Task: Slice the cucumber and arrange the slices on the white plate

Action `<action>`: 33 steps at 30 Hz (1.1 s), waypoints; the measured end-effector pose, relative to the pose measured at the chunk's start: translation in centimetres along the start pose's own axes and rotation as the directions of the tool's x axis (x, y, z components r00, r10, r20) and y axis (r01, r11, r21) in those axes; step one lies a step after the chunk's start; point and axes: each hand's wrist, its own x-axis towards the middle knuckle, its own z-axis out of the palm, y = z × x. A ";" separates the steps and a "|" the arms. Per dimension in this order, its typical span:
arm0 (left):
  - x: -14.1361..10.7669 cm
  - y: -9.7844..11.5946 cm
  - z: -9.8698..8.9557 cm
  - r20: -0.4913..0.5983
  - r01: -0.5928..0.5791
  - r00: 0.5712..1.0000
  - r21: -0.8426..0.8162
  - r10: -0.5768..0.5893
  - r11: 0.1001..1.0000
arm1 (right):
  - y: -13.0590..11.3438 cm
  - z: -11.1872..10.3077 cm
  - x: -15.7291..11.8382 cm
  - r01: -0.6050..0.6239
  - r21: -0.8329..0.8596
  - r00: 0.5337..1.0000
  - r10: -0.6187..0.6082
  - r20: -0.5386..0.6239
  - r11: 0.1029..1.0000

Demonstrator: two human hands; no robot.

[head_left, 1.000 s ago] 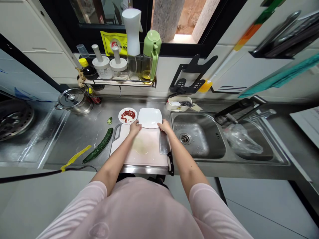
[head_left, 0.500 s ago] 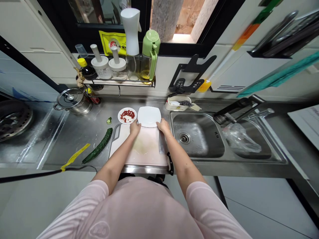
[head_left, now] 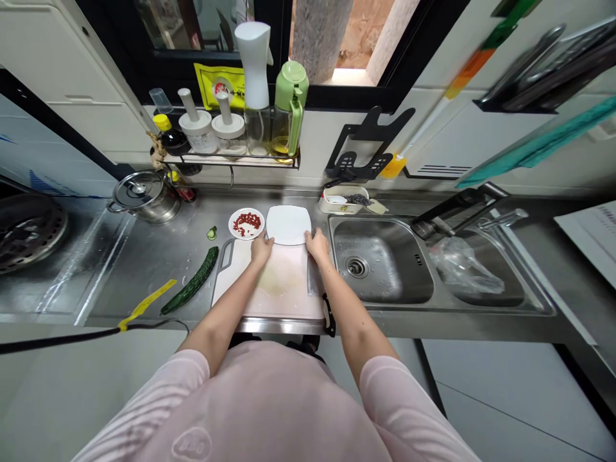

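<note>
A white squarish plate [head_left: 289,224] lies just behind the cutting board [head_left: 283,289]. My left hand [head_left: 261,248] is closed at the plate's front left corner, thumb at the rim. At the front right corner is my right hand [head_left: 317,245], its fingers apart and beside the rim. Left of that plate stands a round white plate [head_left: 247,224] with chopped red pieces. A cucumber [head_left: 192,282] rests left of the board, and a small green cut end [head_left: 212,233] lies above it. Along the board's right side is a knife [head_left: 329,316], its blade partly hidden.
To the right is a steel sink [head_left: 385,263], with a plastic bag [head_left: 464,266] in the second basin. A lidded pot [head_left: 147,197] stands back left. Jars and bottles sit on a wall rack [head_left: 231,160]. A white tray [head_left: 342,202] is behind the sink.
My right hand has loosened, its fingers now parted and slightly off the plate's rim. My left hand remains at the plate. The view has shifted slightly.
</note>
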 end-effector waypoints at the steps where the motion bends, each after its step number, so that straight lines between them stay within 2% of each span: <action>1: -0.5 0.0 -0.3 -0.009 -0.011 1.000 -0.013 0.010 1.000 | 0.2 -0.1 -0.5 0.010 0.019 0.999 -0.010 -0.032 1.000; 7: -3.6 -0.6 -2.1 -0.073 -0.064 0.996 -0.095 0.057 0.993 | 2.7 -0.8 -4.5 0.101 0.107 0.993 -0.093 -0.072 0.989; 12: -5.7 -1.5 -3.7 -0.123 -0.070 0.991 -0.118 0.055 0.991 | 5.5 -1.0 -7.7 0.143 0.089 0.988 -0.137 -0.077 0.986; 15: -6.6 -1.9 -5.2 -0.206 -0.091 0.975 -0.061 0.077 0.994 | 6.9 -1.1 -9.3 0.119 0.041 0.991 -0.116 -0.063 0.992; 18: -7.2 -2.5 -7.1 -0.308 -0.094 0.944 0.096 0.120 0.991 | 8.1 -1.3 -10.8 0.135 -0.021 0.989 -0.136 -0.062 0.991; 21: -7.5 -3.5 -8.9 -0.376 0.014 0.922 0.265 0.090 0.964 | 9.0 -1.6 -12.0 0.114 -0.113 0.992 -0.120 -0.048 0.987; 24: -7.4 -4.8 -10.4 -0.418 0.135 0.908 0.360 0.030 0.923 | 9.4 -1.9 -12.9 0.080 -0.179 0.997 -0.082 -0.003 0.981; 28: -7.4 -6.9 -11.4 -0.454 0.225 0.891 0.406 -0.018 0.886 | 9.7 -1.7 -13.5 0.061 -0.219 0.997 -0.048 0.064 0.974; 33: -7.6 -8.6 -11.9 -0.416 0.291 0.904 0.441 -0.094 0.849 | 10.0 -0.9 -13.5 0.065 -0.206 0.995 -0.048 0.087 0.976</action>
